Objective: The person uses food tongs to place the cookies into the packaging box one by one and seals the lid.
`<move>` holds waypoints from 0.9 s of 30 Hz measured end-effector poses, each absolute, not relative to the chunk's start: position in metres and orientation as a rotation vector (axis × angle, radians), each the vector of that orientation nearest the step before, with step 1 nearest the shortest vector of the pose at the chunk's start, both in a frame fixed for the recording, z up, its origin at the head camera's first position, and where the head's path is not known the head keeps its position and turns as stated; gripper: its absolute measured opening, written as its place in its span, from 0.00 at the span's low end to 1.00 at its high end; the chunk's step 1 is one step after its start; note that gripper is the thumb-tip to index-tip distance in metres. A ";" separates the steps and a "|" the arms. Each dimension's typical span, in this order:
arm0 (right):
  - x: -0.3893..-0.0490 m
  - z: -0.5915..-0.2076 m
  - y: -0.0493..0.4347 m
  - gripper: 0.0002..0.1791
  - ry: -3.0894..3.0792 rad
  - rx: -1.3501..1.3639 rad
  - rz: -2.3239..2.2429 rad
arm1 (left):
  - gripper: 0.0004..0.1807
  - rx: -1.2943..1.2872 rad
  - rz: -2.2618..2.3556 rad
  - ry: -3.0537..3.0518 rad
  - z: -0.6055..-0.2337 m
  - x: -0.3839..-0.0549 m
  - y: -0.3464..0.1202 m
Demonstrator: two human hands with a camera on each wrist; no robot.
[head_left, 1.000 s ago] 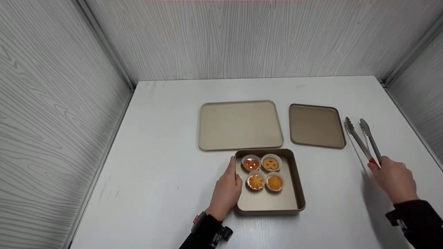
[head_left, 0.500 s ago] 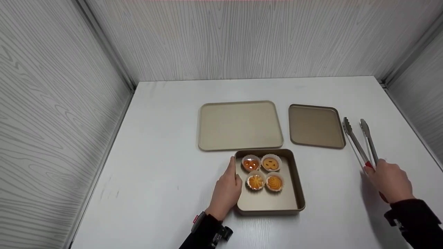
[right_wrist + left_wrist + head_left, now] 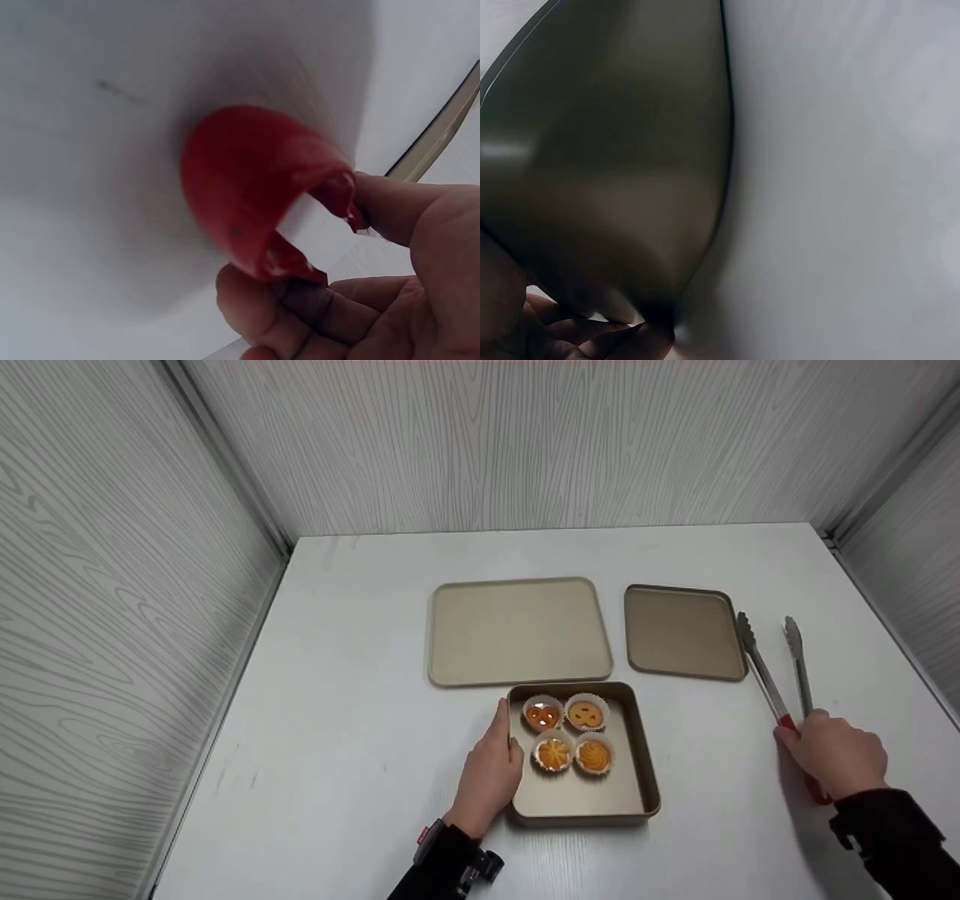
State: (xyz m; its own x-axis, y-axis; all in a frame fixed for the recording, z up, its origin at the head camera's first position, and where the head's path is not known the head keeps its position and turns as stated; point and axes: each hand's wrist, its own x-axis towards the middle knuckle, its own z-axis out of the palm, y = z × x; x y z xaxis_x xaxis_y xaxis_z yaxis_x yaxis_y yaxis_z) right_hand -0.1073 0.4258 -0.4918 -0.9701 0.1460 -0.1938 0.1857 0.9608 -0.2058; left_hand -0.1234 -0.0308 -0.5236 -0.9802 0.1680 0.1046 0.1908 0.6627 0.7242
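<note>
My left hand [image 3: 487,776] grips the left wall of a deep gold square baking pan [image 3: 585,802], thumb over the rim; the left wrist view shows the pan's outer wall [image 3: 630,150] up close. Inside the pan stand several small tarts in white paper cups, among them a swirled one [image 3: 595,757] and one with a glossy top [image 3: 543,715]. At the right, my right hand [image 3: 840,754] holds metal tongs [image 3: 765,667] with red handles, their arms spread apart. The right wrist view shows the red handle end [image 3: 255,180] between thumb and fingers.
A flat beige rectangular tray [image 3: 521,634] lies behind the pan. To its right is a smaller brown square tray [image 3: 684,634], close to the left tip of the tongs. White wood-grain panels [image 3: 487,442] wall the table [image 3: 337,660] at the back and sides.
My right hand has shifted slightly left and down with the tongs, and their tips have spread wider apart. The left hand, the pan and the tarts stay as they were.
</note>
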 end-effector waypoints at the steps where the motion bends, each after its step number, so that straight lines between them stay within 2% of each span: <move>1: -0.107 -0.491 0.426 0.27 2.927 0.256 -0.322 | 0.34 -0.306 -1.242 -2.837 -0.524 -0.123 -0.031; 8: -0.107 -0.485 0.428 0.49 2.999 0.336 -0.201 | 0.34 -0.313 -1.251 -2.832 -0.524 -0.123 -0.031; 10: -0.108 -0.485 0.426 0.53 3.105 0.300 -0.185 | 0.34 -0.309 -1.255 -2.836 -0.524 -0.123 -0.031; 17: -0.118 -0.485 0.411 0.57 3.377 0.009 -0.216 | 0.34 -0.293 -1.274 -2.849 -0.524 -0.123 -0.031; 27: -0.133 -0.491 0.392 0.58 3.368 -0.229 -0.231 | 0.34 -0.315 -1.243 -2.825 -0.523 -0.123 -0.031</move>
State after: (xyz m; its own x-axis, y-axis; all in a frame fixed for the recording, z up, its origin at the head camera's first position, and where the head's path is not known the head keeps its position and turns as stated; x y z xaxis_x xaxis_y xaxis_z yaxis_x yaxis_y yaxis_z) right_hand -0.1335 0.3917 -0.4909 -0.9617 -0.1164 0.2481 -0.1492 0.9818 -0.1174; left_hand -0.1226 -0.0308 -0.5231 -0.9786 0.1691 0.1169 0.2004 0.6587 0.7252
